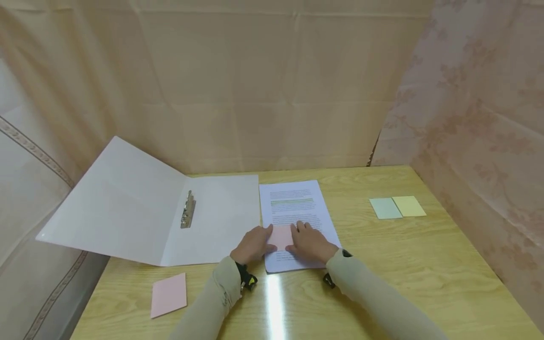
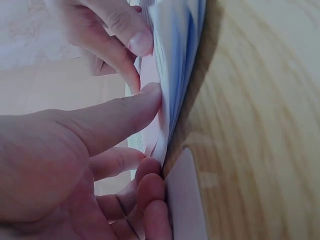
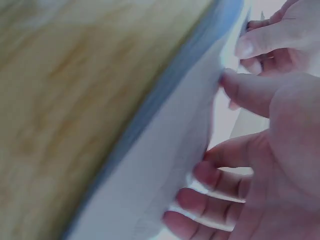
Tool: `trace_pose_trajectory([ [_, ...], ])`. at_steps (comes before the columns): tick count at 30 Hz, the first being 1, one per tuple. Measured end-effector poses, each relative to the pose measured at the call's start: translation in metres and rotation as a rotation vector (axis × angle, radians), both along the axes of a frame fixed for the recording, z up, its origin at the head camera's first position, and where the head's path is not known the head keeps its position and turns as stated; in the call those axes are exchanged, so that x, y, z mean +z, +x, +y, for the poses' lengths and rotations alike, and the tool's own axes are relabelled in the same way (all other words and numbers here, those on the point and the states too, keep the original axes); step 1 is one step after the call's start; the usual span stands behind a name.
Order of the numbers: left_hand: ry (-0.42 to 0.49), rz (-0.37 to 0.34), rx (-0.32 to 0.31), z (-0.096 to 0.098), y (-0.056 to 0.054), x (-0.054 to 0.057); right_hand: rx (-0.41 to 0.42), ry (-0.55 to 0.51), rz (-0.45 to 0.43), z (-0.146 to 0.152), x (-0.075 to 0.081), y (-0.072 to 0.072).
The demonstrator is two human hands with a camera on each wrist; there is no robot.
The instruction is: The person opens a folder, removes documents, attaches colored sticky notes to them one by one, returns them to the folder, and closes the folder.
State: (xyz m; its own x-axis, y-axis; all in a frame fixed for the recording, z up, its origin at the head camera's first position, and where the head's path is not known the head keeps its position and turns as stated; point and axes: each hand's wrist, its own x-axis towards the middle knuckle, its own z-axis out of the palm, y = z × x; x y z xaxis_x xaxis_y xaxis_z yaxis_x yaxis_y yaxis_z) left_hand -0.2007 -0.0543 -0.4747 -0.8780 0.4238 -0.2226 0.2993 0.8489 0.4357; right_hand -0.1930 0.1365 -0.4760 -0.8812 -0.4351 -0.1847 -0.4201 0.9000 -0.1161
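A pink sticky note point(image 1: 281, 237) lies on the lower half of a printed stack of paper point(image 1: 293, 189), which has a line highlighted in green. My left hand point(image 1: 252, 244) is at the note's left side, thumb and forefinger apart and their tips on its edge. At the opposite side, my right hand point(image 1: 311, 242) touches the note with thumb and forefinger spread. The left wrist view shows the left thumb point(image 2: 125, 117) against the pink note, its other fingers bent at the stack's side. In the right wrist view the right hand's fingers point(image 3: 200, 200) fan along the paper.
An open white folder point(image 1: 225, 217) with a metal clip point(image 1: 188, 210) adjoins the stack's left side, its cover raised. A pink sticky-note pad point(image 1: 169, 295) lies at the front left. Green point(image 1: 385, 208) and yellow sticky notes point(image 1: 409, 206) sit at the right. Curtains hang around the wooden table point(image 1: 403, 264).
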Motion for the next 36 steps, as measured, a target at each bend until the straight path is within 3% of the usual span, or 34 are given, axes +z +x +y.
trace_pose_trajectory([
  [4, 0.013, -0.022, 0.021, 0.001, 0.001, 0.0, 0.002, 0.026, -0.041, -0.002, 0.003, 0.004],
  [9, 0.048, -0.05, 0.074, 0.002, 0.001, 0.002, 0.013, 0.044, -0.028, -0.002, 0.006, 0.005],
  [19, 0.036, -0.009, 0.055, 0.0, 0.005, 0.003, 0.053, 0.078, -0.003, -0.002, 0.006, 0.009],
  [25, 0.046, -0.014, 0.061, -0.001, 0.002, 0.006, 0.064, 0.012, -0.029, 0.008, 0.007, 0.002],
  [29, 0.071, -0.039, 0.08, -0.001, 0.0, 0.003, 0.045, -0.112, -0.088, 0.016, 0.012, -0.002],
  [36, 0.174, -0.081, 0.162, -0.004, 0.0, -0.003, -0.022, -0.225, -0.105, 0.038, 0.02, -0.013],
])
